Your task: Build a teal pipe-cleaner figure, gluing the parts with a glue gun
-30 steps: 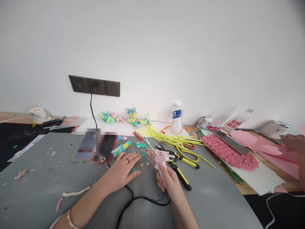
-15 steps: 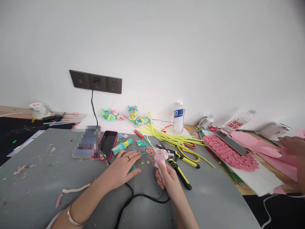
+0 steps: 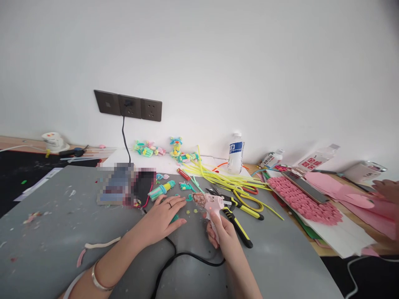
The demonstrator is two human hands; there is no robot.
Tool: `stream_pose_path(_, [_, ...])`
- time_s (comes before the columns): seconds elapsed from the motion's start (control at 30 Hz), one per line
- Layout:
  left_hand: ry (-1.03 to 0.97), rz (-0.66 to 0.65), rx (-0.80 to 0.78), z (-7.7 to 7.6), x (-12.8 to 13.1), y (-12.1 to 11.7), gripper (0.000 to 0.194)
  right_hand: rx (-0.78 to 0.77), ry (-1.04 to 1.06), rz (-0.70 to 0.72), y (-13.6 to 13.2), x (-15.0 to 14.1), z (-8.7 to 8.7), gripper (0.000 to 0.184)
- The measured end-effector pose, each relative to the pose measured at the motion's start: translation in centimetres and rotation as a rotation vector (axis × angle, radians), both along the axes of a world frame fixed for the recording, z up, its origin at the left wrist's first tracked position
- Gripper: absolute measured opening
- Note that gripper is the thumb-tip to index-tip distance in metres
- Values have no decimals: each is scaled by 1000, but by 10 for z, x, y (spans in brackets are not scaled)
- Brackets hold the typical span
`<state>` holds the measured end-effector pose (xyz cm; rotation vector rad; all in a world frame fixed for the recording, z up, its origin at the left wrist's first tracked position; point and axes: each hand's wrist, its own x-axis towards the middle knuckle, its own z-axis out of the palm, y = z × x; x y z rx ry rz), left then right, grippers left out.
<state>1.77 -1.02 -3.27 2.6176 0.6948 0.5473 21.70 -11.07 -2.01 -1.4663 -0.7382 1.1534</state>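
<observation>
My right hand [image 3: 222,232] is wrapped round the handle of a pale pink hot glue gun [image 3: 213,203]. The gun's crusted brown tip points left, and a clear glue stick juts from its back. My left hand [image 3: 164,216] lies on the grey mat [image 3: 118,274] with fingers stretched out and thumb apart. A teal piece [image 3: 175,218] shows beside its thumb, partly hidden. Close to its fingertips lies a curled teal pipe cleaner [image 3: 189,197], with two small yellow-green balls [image 3: 195,211] nearby. Above the hand rests a teal and yellow pipe-cleaner bundle [image 3: 161,190].
Pliers [image 3: 238,228] with yellow-black handles lie right of the gun, below loose yellow pipe cleaners [image 3: 218,176]. A bottle [image 3: 236,155] stands by the wall. A black cord [image 3: 193,256] crosses the mat. Phones [image 3: 143,187] lie left. Another person's hand [image 3: 388,191] is at far right.
The whole view has shifted slightly, so things sit a little further right. Both hands keep nearly the same pose, with the glue gun still in my right hand.
</observation>
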Motion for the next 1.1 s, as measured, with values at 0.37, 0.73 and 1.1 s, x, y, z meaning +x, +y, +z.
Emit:
stream_pose_path(0.37, [82,7,29,4,1,-2,48,-20,-46,50,-3,2,-3,69])
stream_pose_path(0.73, [73,12,41,2,0,-2,47,-25,-59,30,-6,2,-3,70])
stream_pose_path(1.1, [94,9,28,3,1,-2,47,-8,-60,1,-7,2,-5,70])
